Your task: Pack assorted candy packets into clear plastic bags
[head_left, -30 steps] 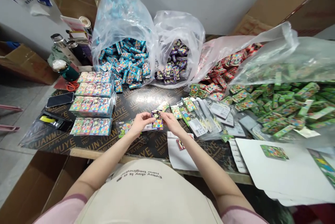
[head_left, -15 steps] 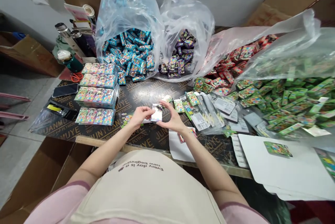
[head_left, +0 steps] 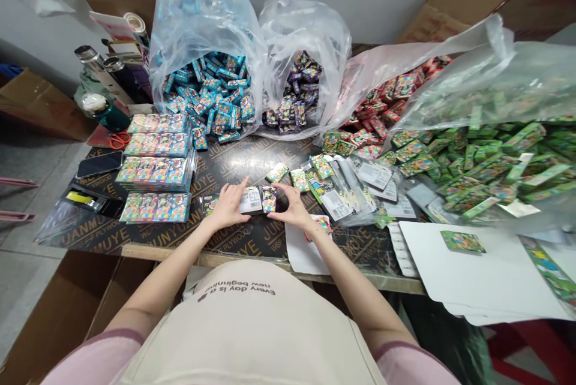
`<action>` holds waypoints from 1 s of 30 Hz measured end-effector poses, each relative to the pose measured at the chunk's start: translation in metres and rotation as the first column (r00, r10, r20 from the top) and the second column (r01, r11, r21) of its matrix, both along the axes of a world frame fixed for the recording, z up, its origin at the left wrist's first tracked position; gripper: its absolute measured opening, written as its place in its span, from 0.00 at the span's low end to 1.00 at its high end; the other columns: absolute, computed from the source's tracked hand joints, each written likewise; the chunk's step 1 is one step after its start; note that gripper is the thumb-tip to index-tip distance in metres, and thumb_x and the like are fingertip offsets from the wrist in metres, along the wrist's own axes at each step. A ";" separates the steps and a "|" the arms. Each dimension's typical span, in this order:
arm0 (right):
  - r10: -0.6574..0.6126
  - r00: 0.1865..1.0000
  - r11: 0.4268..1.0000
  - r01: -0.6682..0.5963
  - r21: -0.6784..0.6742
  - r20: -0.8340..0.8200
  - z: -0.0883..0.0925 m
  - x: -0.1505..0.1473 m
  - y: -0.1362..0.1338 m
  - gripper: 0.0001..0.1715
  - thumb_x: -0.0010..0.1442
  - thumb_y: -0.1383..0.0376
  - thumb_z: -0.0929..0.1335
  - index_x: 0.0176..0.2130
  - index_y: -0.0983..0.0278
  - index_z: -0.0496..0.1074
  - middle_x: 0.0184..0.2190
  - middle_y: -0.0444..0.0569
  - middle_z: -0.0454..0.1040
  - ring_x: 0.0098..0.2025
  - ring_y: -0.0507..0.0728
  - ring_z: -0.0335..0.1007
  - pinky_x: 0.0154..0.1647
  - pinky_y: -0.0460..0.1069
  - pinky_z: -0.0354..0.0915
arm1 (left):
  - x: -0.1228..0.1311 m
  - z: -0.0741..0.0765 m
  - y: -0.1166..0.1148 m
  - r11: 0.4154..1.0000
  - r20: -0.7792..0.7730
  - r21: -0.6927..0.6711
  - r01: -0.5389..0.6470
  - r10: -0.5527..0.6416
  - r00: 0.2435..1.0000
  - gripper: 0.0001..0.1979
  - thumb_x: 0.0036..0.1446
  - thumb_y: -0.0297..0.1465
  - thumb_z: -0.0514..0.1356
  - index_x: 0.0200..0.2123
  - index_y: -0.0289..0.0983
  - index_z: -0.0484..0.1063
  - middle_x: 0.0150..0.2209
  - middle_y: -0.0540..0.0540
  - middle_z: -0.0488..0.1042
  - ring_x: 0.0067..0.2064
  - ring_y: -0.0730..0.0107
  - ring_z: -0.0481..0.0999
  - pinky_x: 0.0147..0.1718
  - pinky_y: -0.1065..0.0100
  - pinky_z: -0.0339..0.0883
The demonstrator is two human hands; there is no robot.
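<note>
My right hand [head_left: 294,212] holds a small dark purple packet [head_left: 269,199] between thumb and fingers, at the right end of a flat package with a white barcode label [head_left: 251,199]. My left hand [head_left: 230,206] lies over the left part of that package, its fingers spread and its thumb near the lower edge. Just above are two loose green packets, one [head_left: 277,172] tilted and one [head_left: 299,180] further right. A red packet [head_left: 320,226] on a white sheet [head_left: 306,251] is partly behind my right wrist.
Stacked multicoloured packs [head_left: 155,170] stand at the left, beside a phone [head_left: 99,164] and red scissors [head_left: 119,140]. Plastic bags hold blue [head_left: 220,97], purple [head_left: 300,94], red [head_left: 382,103] and green packets [head_left: 472,163]. White card [head_left: 486,277] lies at the right edge.
My left hand has left the white-faced packet and spread over the flat package. The packet, now purple side up, sits at the package's right end. The whole view has shifted slightly.
</note>
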State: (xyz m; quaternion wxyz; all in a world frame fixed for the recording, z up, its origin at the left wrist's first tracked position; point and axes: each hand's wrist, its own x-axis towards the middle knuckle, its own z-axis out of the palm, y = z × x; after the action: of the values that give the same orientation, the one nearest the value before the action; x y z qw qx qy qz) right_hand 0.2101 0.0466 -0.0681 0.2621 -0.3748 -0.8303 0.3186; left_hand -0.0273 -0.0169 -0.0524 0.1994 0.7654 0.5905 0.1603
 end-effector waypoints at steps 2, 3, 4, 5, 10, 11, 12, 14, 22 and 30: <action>0.099 0.992 0.988 -0.107 -0.109 -0.073 0.000 0.001 0.001 0.51 0.44 0.50 0.75 0.62 0.59 0.57 0.60 0.56 0.64 0.60 0.66 0.61 0.61 0.62 0.52 | -0.001 0.001 0.000 0.999 0.050 0.003 0.033 -0.033 0.998 0.59 0.40 0.36 0.68 0.67 0.40 0.32 0.55 0.40 0.66 0.56 0.52 0.65 0.60 0.48 0.47; 0.133 0.987 0.980 -0.144 -0.139 -0.085 0.001 0.001 0.002 0.54 0.44 0.48 0.75 0.63 0.59 0.54 0.61 0.57 0.62 0.62 0.66 0.59 0.62 0.62 0.50 | -0.001 0.001 0.000 0.999 0.061 0.001 0.051 -0.051 0.997 0.59 0.40 0.36 0.68 0.67 0.40 0.33 0.55 0.40 0.66 0.56 0.52 0.65 0.60 0.48 0.47; 0.135 0.987 0.978 -0.146 -0.151 -0.083 0.002 0.001 0.002 0.57 0.43 0.47 0.74 0.64 0.59 0.52 0.63 0.57 0.59 0.64 0.67 0.55 0.63 0.62 0.48 | -0.001 0.001 0.001 0.998 0.066 0.000 0.061 -0.061 0.996 0.59 0.40 0.36 0.68 0.67 0.40 0.33 0.55 0.40 0.66 0.56 0.52 0.65 0.60 0.48 0.47; 0.097 0.993 0.983 -0.107 -0.148 -0.072 0.003 0.000 0.000 0.59 0.44 0.45 0.74 0.65 0.59 0.49 0.64 0.58 0.57 0.65 0.67 0.51 0.64 0.63 0.46 | -0.001 0.001 0.001 0.998 0.067 0.002 0.058 -0.058 0.996 0.58 0.40 0.36 0.68 0.67 0.40 0.33 0.55 0.40 0.66 0.55 0.52 0.65 0.60 0.48 0.47; -0.098 0.994 0.992 0.095 -0.079 -0.045 0.014 -0.009 -0.016 0.44 0.60 0.50 0.64 0.67 0.58 0.43 0.56 0.55 0.69 0.63 0.63 0.57 0.64 0.66 0.40 | -0.001 -0.002 0.003 0.999 0.064 0.034 0.001 -0.003 0.998 0.59 0.40 0.37 0.69 0.67 0.39 0.33 0.53 0.41 0.68 0.53 0.52 0.66 0.58 0.49 0.52; -0.055 0.998 0.996 0.052 -0.072 -0.033 0.016 -0.010 -0.016 0.40 0.62 0.52 0.62 0.67 0.57 0.44 0.53 0.53 0.71 0.62 0.62 0.58 0.64 0.66 0.38 | 0.000 -0.003 0.003 0.999 0.061 0.038 0.009 -0.011 0.998 0.59 0.40 0.37 0.69 0.67 0.39 0.33 0.54 0.41 0.67 0.54 0.52 0.66 0.58 0.49 0.52; -0.030 0.999 0.998 0.029 -0.060 -0.015 0.018 -0.009 -0.014 0.39 0.63 0.53 0.61 0.67 0.57 0.44 0.52 0.52 0.72 0.62 0.62 0.59 0.65 0.66 0.38 | 0.000 -0.003 0.003 0.999 0.056 0.040 0.019 -0.021 0.998 0.59 0.40 0.37 0.69 0.67 0.39 0.33 0.54 0.41 0.67 0.54 0.51 0.65 0.58 0.50 0.52; -0.104 0.994 0.995 0.104 0.000 0.047 0.022 -0.001 0.000 0.40 0.62 0.55 0.62 0.67 0.58 0.43 0.56 0.53 0.69 0.63 0.62 0.56 0.65 0.65 0.37 | 0.000 -0.004 0.003 0.999 0.041 0.040 0.029 -0.030 0.999 0.59 0.40 0.36 0.68 0.67 0.40 0.32 0.55 0.40 0.66 0.55 0.51 0.64 0.58 0.50 0.52; -0.073 0.845 0.996 0.031 0.087 0.530 0.010 0.058 0.070 0.53 0.42 0.71 0.67 0.65 0.57 0.52 0.66 0.56 0.51 0.68 0.73 0.36 0.61 0.73 0.33 | 0.001 -0.006 -0.004 0.997 -0.087 -0.032 0.064 -0.066 0.994 0.54 0.43 0.34 0.66 0.67 0.40 0.36 0.52 0.40 0.67 0.55 0.52 0.65 0.59 0.46 0.48; -0.398 0.849 0.916 0.348 0.200 0.346 0.013 0.073 0.114 0.57 0.45 0.50 0.72 0.66 0.56 0.46 0.68 0.61 0.38 0.68 0.75 0.34 0.59 0.73 0.40 | -0.002 -0.014 -0.005 0.997 -0.077 -0.052 0.065 -0.069 0.995 0.52 0.44 0.33 0.65 0.67 0.41 0.38 0.54 0.40 0.65 0.56 0.52 0.63 0.59 0.47 0.49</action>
State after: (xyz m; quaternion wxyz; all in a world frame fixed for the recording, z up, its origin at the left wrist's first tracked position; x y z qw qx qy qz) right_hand 0.2832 0.1610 -0.0552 0.1769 -0.5659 -0.7950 0.1283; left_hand -0.0295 -0.0222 -0.0660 0.2002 0.7853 0.5758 0.1084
